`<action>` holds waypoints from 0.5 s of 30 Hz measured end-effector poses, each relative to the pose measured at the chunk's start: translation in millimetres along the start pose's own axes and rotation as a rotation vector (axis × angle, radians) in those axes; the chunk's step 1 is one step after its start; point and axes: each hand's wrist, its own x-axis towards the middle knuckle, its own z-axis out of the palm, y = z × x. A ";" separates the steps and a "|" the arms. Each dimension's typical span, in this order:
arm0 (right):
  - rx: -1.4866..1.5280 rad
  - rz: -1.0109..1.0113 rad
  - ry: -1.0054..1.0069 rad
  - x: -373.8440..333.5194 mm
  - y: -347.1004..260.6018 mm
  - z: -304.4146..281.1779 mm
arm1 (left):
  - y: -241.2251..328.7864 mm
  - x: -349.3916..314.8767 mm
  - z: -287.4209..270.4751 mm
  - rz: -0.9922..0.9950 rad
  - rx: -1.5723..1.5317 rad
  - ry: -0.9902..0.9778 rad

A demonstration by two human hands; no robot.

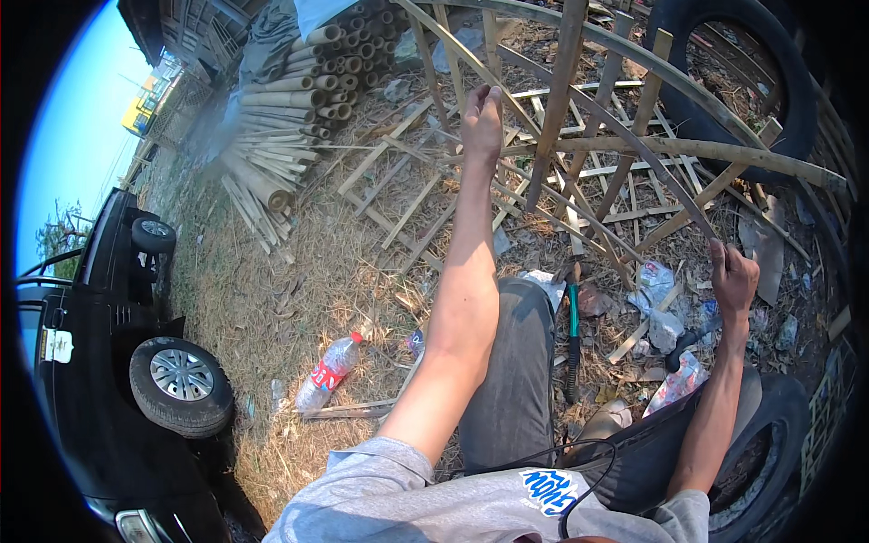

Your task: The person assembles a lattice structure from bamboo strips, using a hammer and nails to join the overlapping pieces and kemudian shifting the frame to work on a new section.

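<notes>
In front of me stands a framework of crossed bamboo strips (pixel 625 145), some straight and some bowed. My left hand (pixel 482 125) is raised at its left side, closed at a bamboo strip (pixel 445 38) that slants past the fingertips; the exact grip is partly hidden. At the right, my right hand (pixel 734 279) is shut on the lower end of a thin dark bamboo strip (pixel 665 184), which runs up and left across the frame. A long tool with a green and black handle (pixel 573 317) lies beside my knee, below the framework.
A bundle of bamboo poles (pixel 312 77) lies at the far left, with lattice pieces (pixel 398 181) nearer. A plastic bottle (pixel 328 373) rests on dry grass. A black vehicle (pixel 100 380) stands left. Tyres (pixel 797 136) and plastic litter (pixel 665 326) are at the right.
</notes>
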 end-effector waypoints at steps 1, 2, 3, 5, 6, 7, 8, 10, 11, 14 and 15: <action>-0.035 -0.036 0.010 1.0 1.7 -3.4 | -2.0 0.6 0.5 0.045 -0.007 0.002; -0.068 -0.072 0.019 1.3 3.3 -4.6 | -4.3 -0.3 -0.6 0.041 -0.005 -0.002; -0.068 -0.066 0.016 0.9 4.9 -3.5 | -6.5 -1.6 -3.2 0.036 0.025 -0.023; -0.086 -0.117 0.062 4.1 8.4 -3.1 | -9.0 -1.3 -3.2 0.038 0.053 -0.046; -0.086 -0.115 0.063 5.1 9.5 -3.4 | -10.9 -2.0 -3.5 0.079 0.114 -0.062; -0.084 -0.121 0.086 7.1 10.9 -3.5 | -6.8 -2.4 -2.8 0.123 0.177 -0.079; -0.082 -0.127 0.107 8.7 12.2 -3.4 | 0.0 -4.6 -4.0 0.067 0.335 -0.081; -0.090 -0.129 0.108 8.9 14.6 -3.0 | 2.1 -3.7 -3.1 0.056 0.327 -0.084; -0.101 -0.133 0.104 8.7 15.3 -3.1 | 3.1 -3.6 -3.7 0.040 0.317 -0.086; -0.093 -0.166 0.116 8.3 17.5 -6.6 | -2.1 -4.8 -4.3 0.073 0.337 -0.094; -0.097 -0.170 0.115 7.1 17.7 -8.7 | -5.3 -4.8 -3.1 0.095 0.356 -0.094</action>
